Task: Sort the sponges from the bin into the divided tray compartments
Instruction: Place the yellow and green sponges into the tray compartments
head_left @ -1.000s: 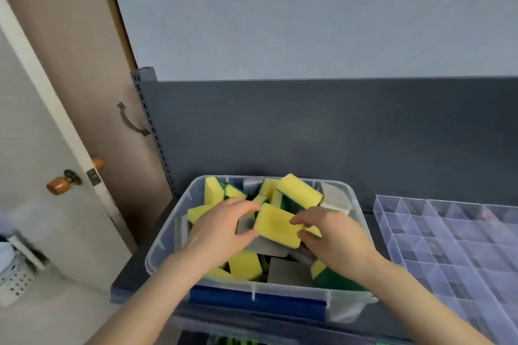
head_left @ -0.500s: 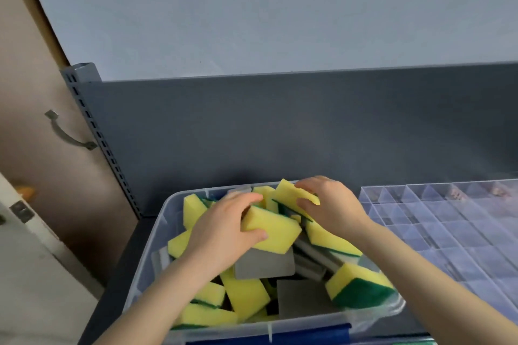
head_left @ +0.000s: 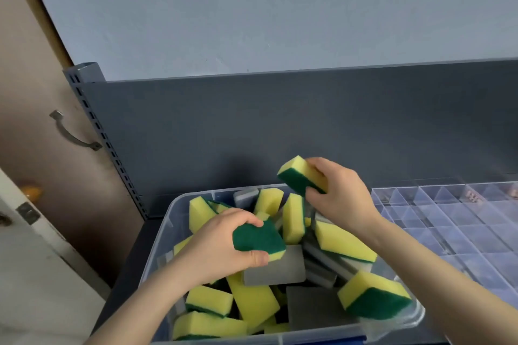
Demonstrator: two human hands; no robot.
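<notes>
A clear plastic bin [head_left: 157, 255] in front of me holds several yellow-and-green sponges [head_left: 252, 302] and several grey sponges [head_left: 274, 269]. My left hand [head_left: 215, 246] grips a sponge with its green side up [head_left: 258, 238], low over the pile. My right hand [head_left: 339, 196] holds a second yellow-and-green sponge [head_left: 301, 173] lifted above the bin's far edge. The clear divided tray [head_left: 448, 221] lies to the right of the bin; the compartments I can see hold no sponges.
The bin and tray sit on a dark grey shelf with a grey back panel [head_left: 280, 126]. A perforated metal upright [head_left: 95, 123] stands at the left, with a brown cabinet door and handle [head_left: 70, 131] beyond it. A white door [head_left: 28, 260] is at the lower left.
My right hand has lifted a sponge up out of the bin, above its far edge. My left hand has turned its sponge so the green side faces up.
</notes>
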